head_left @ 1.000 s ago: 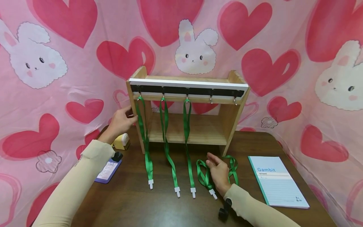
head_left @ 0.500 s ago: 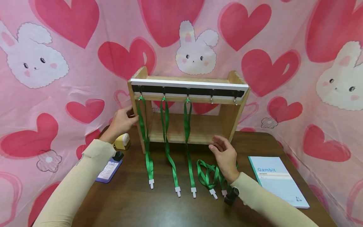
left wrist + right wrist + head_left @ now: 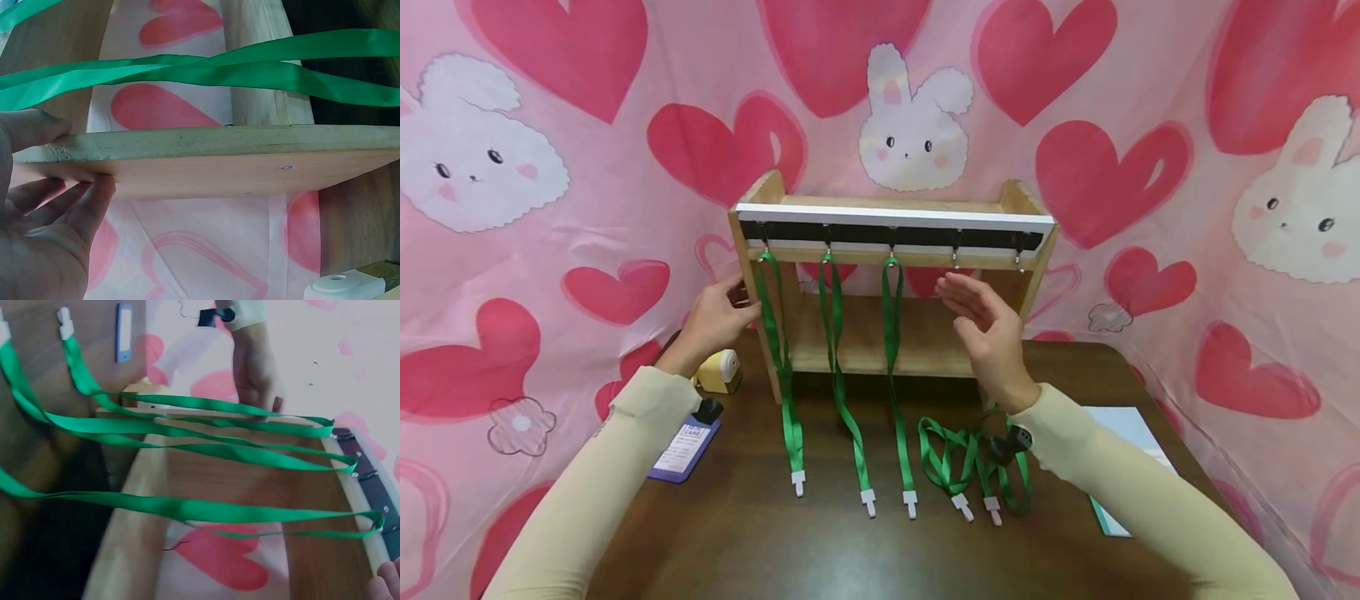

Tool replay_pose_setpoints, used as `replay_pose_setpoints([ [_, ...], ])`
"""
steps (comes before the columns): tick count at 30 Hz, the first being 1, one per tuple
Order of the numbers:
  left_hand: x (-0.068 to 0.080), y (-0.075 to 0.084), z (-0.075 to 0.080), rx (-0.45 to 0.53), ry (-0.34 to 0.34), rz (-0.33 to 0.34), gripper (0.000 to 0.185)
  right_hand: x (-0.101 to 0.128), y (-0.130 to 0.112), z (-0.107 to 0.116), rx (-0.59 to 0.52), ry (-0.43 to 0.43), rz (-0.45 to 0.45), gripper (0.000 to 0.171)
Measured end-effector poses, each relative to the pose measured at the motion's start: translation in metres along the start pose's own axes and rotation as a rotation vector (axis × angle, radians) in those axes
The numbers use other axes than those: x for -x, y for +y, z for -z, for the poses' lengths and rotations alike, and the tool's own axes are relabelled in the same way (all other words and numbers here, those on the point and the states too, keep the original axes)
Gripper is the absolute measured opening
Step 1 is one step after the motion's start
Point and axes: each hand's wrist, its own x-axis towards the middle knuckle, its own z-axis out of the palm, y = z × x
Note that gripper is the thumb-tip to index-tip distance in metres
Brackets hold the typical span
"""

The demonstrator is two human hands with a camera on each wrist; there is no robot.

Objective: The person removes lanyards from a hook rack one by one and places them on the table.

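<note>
The left hand (image 3: 718,318) grips the side panel (image 3: 219,169) of the wooden shelf (image 3: 932,352); the left wrist view shows its thumb and fingertips on opposite sides, while the head view partly hides those fingers. The right hand (image 3: 992,337) is raised near the 4th hook (image 3: 957,252) from the left, fingers relaxed, holding nothing; the right wrist view catches only some fingertips (image 3: 389,584). 3 green lanyards (image 3: 891,325) hang from hooks, and 2 looped lanyards (image 3: 953,482) lie on the table (image 3: 760,542). Only the head view shows the notebook (image 3: 1131,427), partly covered by the right sleeve (image 3: 1120,475).
</note>
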Motion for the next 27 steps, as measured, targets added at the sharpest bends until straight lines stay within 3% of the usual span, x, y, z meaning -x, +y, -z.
replay_pose_setpoints([
  [11,0.001,0.003,0.0,0.005,0.003,-0.006,0.056,-0.029,-0.005,-0.027,0.117,-0.043,-0.063,0.042],
  [21,0.0,0.002,0.0,0.008,0.003,-0.001,0.057,-0.04,-0.005,-0.036,0.112,-0.005,-0.128,0.038],
  [27,0.001,0.002,-0.001,0.016,-0.003,-0.001,0.057,-0.038,-0.004,-0.048,0.059,0.026,-0.219,0.037],
])
